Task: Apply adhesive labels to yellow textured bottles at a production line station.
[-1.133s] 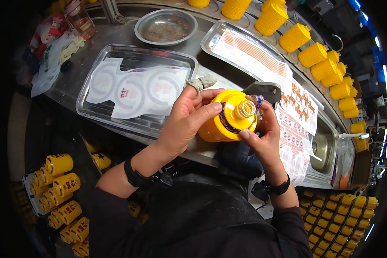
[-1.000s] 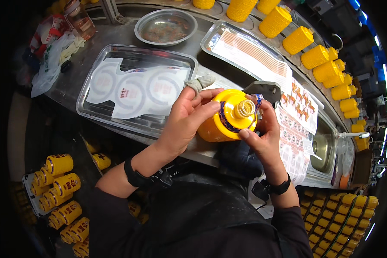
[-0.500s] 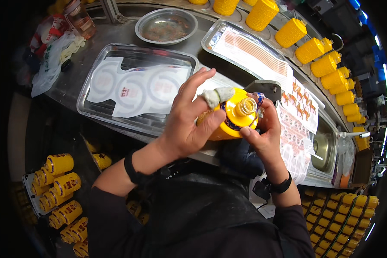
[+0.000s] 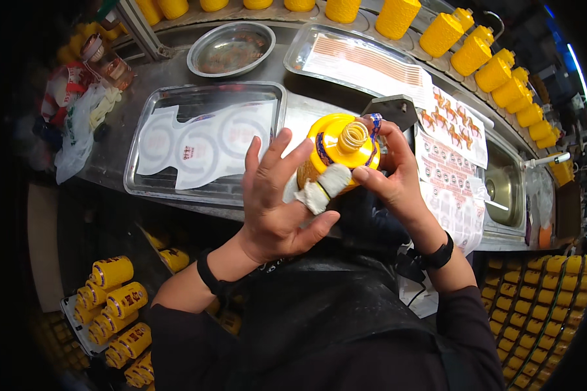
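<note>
Gripping the yellow bottle (image 4: 336, 146) at frame centre, our right hand (image 4: 398, 186) pinches its side. Our left hand (image 4: 274, 208) lies open-fingered against its left flank; its neck points toward us.

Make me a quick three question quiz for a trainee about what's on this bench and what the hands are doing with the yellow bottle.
1. True or false: the right hand is touching the yellow bottle.
2. What lies in the steel tray left of the bottle? A) white label sheets B) loose caps C) a cloth
3. Fill in: the left hand has its fingers spread and a white ____ wrap on one finger.

Key: 1 true; 2 A, white label sheets; 3 tape, the wrap.
</note>
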Action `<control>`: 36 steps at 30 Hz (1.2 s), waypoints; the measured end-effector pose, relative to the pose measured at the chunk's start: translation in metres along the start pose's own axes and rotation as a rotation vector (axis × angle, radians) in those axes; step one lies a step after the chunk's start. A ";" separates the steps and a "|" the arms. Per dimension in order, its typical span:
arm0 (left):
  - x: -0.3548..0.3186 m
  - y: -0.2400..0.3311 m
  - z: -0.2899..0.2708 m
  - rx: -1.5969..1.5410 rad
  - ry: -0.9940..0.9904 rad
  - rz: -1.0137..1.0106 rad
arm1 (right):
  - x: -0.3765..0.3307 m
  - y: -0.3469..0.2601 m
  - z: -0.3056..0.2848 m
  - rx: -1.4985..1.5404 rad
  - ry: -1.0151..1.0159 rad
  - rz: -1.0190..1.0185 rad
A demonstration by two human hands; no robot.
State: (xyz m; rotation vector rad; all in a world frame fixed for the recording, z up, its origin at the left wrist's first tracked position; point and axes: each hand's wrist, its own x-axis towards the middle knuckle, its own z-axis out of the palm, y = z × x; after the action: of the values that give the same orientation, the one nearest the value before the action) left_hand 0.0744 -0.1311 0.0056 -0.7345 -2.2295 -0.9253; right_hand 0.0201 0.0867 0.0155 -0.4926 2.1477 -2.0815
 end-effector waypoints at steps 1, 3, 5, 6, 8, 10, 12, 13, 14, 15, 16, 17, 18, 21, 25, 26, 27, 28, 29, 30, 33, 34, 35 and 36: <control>0.001 0.001 0.000 0.039 -0.030 0.044 | 0.000 0.001 -0.002 0.002 0.008 -0.006; 0.010 0.008 0.002 0.083 -0.016 0.052 | -0.001 0.002 -0.005 0.051 -0.025 -0.006; 0.019 0.016 0.009 0.102 0.014 0.064 | -0.001 -0.008 -0.008 0.125 -0.027 0.072; 0.019 0.014 0.011 0.091 0.004 0.083 | -0.003 -0.012 -0.009 0.198 -0.040 0.153; 0.015 0.012 0.014 -0.088 0.041 0.044 | -0.002 -0.015 -0.004 0.225 -0.015 0.121; 0.016 0.015 0.013 -0.101 0.098 0.003 | -0.001 -0.011 -0.009 0.220 -0.036 0.132; 0.025 0.025 0.017 -0.131 0.180 -0.131 | -0.001 -0.013 -0.011 0.216 -0.052 0.113; 0.028 0.026 0.023 -0.139 0.166 -0.127 | -0.001 -0.013 -0.012 0.260 -0.051 0.115; 0.035 0.024 0.028 -0.122 0.072 -0.207 | 0.000 -0.013 -0.012 0.305 -0.057 0.114; 0.039 0.023 0.031 -0.104 -0.023 -0.287 | 0.000 -0.013 -0.013 0.318 -0.064 0.129; 0.038 0.021 0.032 -0.104 -0.029 -0.284 | -0.001 -0.014 -0.011 0.322 -0.059 0.129; 0.038 0.016 0.035 -0.212 -0.068 -0.340 | -0.003 -0.014 -0.009 0.280 -0.034 0.106; 0.038 0.010 0.037 -0.319 -0.107 -0.397 | -0.003 -0.013 -0.010 0.237 -0.010 0.085; 0.055 -0.026 0.019 -0.833 -0.405 -0.507 | -0.008 -0.012 -0.016 0.188 -0.004 0.135; 0.070 -0.056 -0.002 -1.086 -0.651 -0.556 | -0.017 -0.011 -0.012 0.196 -0.031 0.181; 0.072 -0.058 -0.002 -1.055 -0.700 -0.496 | -0.020 -0.009 -0.011 0.220 -0.023 0.183; 0.074 -0.052 -0.004 -1.061 -0.656 -0.431 | -0.021 -0.011 -0.009 0.252 -0.009 0.208; 0.071 -0.047 -0.004 -1.059 -0.663 -0.436 | -0.018 -0.011 -0.007 0.259 -0.005 0.210; 0.066 -0.041 -0.004 -1.068 -0.564 -0.562 | -0.016 -0.010 -0.004 0.189 0.016 0.157; 0.061 -0.033 -0.002 -1.073 -0.460 -0.690 | -0.016 -0.009 -0.002 0.118 0.033 0.110; 0.057 -0.022 0.003 -1.047 -0.380 -0.746 | -0.011 -0.005 -0.004 0.095 0.016 0.076; 0.056 -0.022 0.003 -1.039 -0.365 -0.724 | -0.011 -0.005 -0.005 0.105 -0.015 0.097; 0.056 -0.022 0.003 -1.038 -0.367 -0.728 | -0.012 -0.005 -0.006 0.111 -0.017 0.093; 0.058 -0.022 0.003 -1.030 -0.376 -0.727 | -0.012 -0.005 -0.006 0.113 -0.016 0.095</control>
State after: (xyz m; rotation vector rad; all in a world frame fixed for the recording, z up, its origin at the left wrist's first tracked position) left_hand 0.0202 -0.1271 0.0352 -0.4971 -2.2600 -2.5682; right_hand 0.0300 0.0961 0.0189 -0.3851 1.9895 -2.1252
